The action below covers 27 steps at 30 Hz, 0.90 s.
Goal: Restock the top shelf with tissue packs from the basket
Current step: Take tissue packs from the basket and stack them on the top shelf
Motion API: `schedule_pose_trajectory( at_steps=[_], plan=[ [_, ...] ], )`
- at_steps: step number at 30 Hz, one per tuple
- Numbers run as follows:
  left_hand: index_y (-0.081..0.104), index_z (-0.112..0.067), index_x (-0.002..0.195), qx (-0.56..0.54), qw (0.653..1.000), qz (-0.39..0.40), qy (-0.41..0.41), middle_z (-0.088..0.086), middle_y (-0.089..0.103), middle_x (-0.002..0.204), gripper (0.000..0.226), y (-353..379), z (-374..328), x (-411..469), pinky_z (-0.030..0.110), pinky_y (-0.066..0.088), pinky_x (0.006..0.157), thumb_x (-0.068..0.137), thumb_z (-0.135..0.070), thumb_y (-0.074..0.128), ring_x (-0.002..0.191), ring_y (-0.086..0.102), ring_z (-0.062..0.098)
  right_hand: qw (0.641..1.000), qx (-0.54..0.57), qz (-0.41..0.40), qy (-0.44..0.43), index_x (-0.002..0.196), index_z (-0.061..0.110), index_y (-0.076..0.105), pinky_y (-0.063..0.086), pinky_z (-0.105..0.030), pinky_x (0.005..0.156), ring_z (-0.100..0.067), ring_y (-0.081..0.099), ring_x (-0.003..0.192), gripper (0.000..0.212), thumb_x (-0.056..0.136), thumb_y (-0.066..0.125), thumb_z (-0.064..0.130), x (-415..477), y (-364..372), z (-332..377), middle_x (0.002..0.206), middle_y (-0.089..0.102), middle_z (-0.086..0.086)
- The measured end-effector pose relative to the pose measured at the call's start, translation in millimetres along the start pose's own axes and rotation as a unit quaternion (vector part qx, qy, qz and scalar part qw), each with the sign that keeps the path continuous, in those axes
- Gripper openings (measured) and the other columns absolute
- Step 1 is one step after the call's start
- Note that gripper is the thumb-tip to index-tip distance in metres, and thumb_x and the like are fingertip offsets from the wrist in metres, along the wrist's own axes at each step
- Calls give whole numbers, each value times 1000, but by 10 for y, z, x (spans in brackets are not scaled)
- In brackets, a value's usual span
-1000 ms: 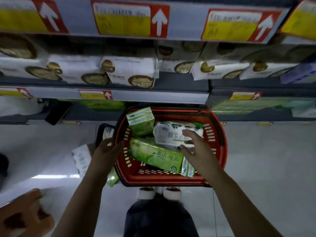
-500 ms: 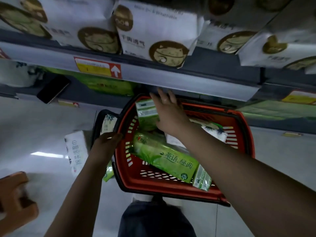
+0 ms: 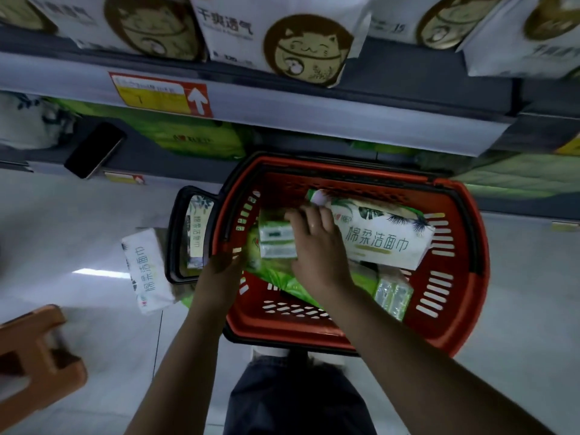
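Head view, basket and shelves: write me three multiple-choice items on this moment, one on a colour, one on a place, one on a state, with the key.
1. What colour are the walls of the slotted plastic basket?
A. blue
B. red
C. yellow

2. Where does the flat black phone lie?
A. on the floor
B. in the basket
C. on the dark shelf ledge, left of the basket

3. What is the left hand doing?
A. hanging free
B. gripping the basket's left rim
C. lifting a pack to the shelf

Key:
1 B: the slotted walls are red under a black rim.
2 C: the phone rests flat on the ledge, apart from the basket.
3 B: its fingers curl over the rim.
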State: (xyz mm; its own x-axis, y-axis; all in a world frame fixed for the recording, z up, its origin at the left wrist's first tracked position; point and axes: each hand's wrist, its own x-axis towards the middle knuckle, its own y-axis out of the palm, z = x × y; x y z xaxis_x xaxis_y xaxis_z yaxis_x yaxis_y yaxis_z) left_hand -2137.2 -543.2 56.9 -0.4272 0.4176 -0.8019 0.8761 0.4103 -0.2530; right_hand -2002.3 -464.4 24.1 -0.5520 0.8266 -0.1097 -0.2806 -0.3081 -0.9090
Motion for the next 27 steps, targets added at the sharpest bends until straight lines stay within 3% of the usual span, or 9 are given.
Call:
schedule_pose_trajectory(
  at_steps=[3, 6, 8, 13, 15, 19, 22, 25, 27],
  plan=[
    [64, -27, 95, 51, 998, 5, -39, 18, 70, 104, 7, 71, 204, 20, 58, 51, 91, 92, -32, 59, 97, 67, 39, 1000, 17, -21, -5, 113, 13, 52, 52, -39, 81, -28, 45, 106, 76, 44, 81, 2, -190, 46, 5, 111, 60, -9],
    [58, -23, 116, 132, 991, 30, -12, 6, 69, 107, 34, 175, 268, 20, 48, 54, 87, 85, -38, 57, 93, 68, 27, 998, 34, -55, 2, 114, 12, 51, 51, -39, 85, -27, 43, 106, 75, 45, 80, 3, -284, 6, 34, 110, 61, -10],
    [54, -20, 123, 165, 985, 37, 18, -1, 67, 109, 34, 215, 260, 46, 40, 53, 86, 90, -28, 59, 96, 66, 21, 996, 51, -75, 11, 115, 13, 47, 50, -40, 87, -25, 42, 107, 81, 44, 85, 9, -347, -81, 75, 111, 62, -11],
    [47, -13, 134, 71, 997, 14, 19, 11, 65, 118, 48, 160, 253, 156, 56, 50, 93, 89, -20, 62, 106, 63, 31, 979, 134, -125, 91, 116, 17, 43, 48, -32, 82, -20, 41, 109, 73, 55, 81, 20, -585, -433, 115, 114, 51, -6],
    [53, -15, 126, 32, 999, 6, 0, 12, 66, 114, 50, 139, 114, 57, 58, 50, 92, 80, -31, 68, 102, 65, 34, 952, 233, -127, 153, 118, 23, 39, 52, -23, 71, -18, 51, 101, 65, 66, 77, 18, -673, -610, 69, 112, 51, -6],
    [64, -15, 96, 0, 999, 21, 38, 2, 72, 89, 29, 44, -101, -138, 46, 52, 88, 70, -16, 75, 91, 66, 29, 865, 417, -134, 246, 109, 24, 47, 48, -16, 52, -2, 59, 77, 49, 74, 80, 12, -722, -998, -86, 98, 56, 4],
    [64, -13, 110, -37, 997, 36, 65, 8, 71, 101, 29, -56, -214, -246, 41, 54, 84, 83, -21, 71, 91, 69, 22, 809, 492, -127, 295, 108, 29, 54, 50, -15, 61, 5, 62, 84, 42, 75, 77, 17, -682, -1273, -215, 101, 64, 10],
    [63, -18, 106, -14, 995, 68, 78, 4, 71, 103, 32, -122, -311, -334, 31, 51, 79, 84, -41, 67, 91, 70, 10, 765, 539, -115, 333, 117, 21, 60, 52, -15, 66, -6, 68, 92, 50, 70, 76, 26, -680, -1442, -317, 104, 70, 6],
    [62, -16, 116, -24, 991, 100, 84, 5, 71, 109, 49, -187, -363, -379, 37, 51, 89, 82, -51, 63, 98, 69, 14, 751, 560, -104, 334, 109, 24, 65, 52, -21, 70, -8, 69, 92, 46, 65, 74, 33, -693, -1540, -354, 101, 73, 7]
  ],
)
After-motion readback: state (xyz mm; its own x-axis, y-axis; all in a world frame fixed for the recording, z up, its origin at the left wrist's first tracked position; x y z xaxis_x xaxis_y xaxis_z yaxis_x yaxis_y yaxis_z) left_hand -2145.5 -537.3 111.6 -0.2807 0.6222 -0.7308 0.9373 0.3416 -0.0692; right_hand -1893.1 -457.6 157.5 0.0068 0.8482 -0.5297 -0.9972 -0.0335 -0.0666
